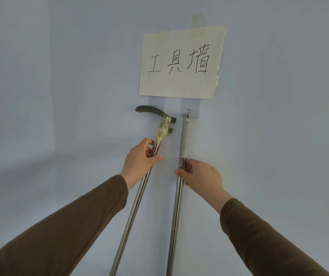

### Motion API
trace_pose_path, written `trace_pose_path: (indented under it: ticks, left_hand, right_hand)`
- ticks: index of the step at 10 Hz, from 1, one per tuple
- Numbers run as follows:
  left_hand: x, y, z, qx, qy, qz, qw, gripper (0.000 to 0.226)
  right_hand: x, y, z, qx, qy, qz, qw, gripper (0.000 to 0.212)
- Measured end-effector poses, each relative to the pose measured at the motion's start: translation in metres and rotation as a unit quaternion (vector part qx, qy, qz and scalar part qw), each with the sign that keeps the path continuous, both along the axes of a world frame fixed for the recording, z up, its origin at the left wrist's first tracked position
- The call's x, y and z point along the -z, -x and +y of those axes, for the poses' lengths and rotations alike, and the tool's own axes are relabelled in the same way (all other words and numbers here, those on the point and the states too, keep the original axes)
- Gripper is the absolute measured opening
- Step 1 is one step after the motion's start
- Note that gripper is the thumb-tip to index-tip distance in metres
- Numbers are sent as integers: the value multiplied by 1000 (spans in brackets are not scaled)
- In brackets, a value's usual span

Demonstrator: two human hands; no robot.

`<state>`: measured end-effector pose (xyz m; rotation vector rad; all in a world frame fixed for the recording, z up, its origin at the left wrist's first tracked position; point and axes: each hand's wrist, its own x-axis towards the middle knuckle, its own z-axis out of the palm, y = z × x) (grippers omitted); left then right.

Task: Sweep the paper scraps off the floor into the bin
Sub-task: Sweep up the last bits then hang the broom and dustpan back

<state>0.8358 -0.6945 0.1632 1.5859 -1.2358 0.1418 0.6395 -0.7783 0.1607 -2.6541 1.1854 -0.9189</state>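
both hands are wrapped around metal poles hanging on the wall. the left hand (141, 158) grasps the left pole (133, 206), fingers and thumb curled around it just below a band of clear tape (162, 128); above the grip sits a curved dark handle (149, 109), next to a wall hook (155, 104). this pole tilts, its lower end swinging out to the left below the grip. the right hand (201, 172) grasps the right pole (176, 216) just below its grey sleeve (185, 138), thumb across the front; above the grip the top of that sleeve hangs from a second hook (188, 110). this pole hangs nearly straight down.

both poles look like thin steel tube: stiff, probably light, and smooth enough to slip through a loose fist, so a firm hold high up seems sensible, with each top lifted clear of its hook before pulling away. the taped joint may be a weak spot; better to hold below it, as now.

count: two poles, two hooks, two hands, one paper sign (181, 60) above. the tool heads, the scraps and the bin lie out of view.
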Motion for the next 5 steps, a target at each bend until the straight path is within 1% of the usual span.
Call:
trace_pose_path:
  ticks: [3,4,5]
  left_hand:
    - [-3,3,8,-13,-13,-11,1000,47]
    - [1,2,11,-12,-13,-14,1000,50]
    - [-1,1,19,-18,-17,-27,999,55]
  right_hand:
    - [-3,4,1,13,1,8,1000,40]
    - [-4,6,4,20,0,13,1000,42]
    - [-12,14,11,27,22,18,999,43]
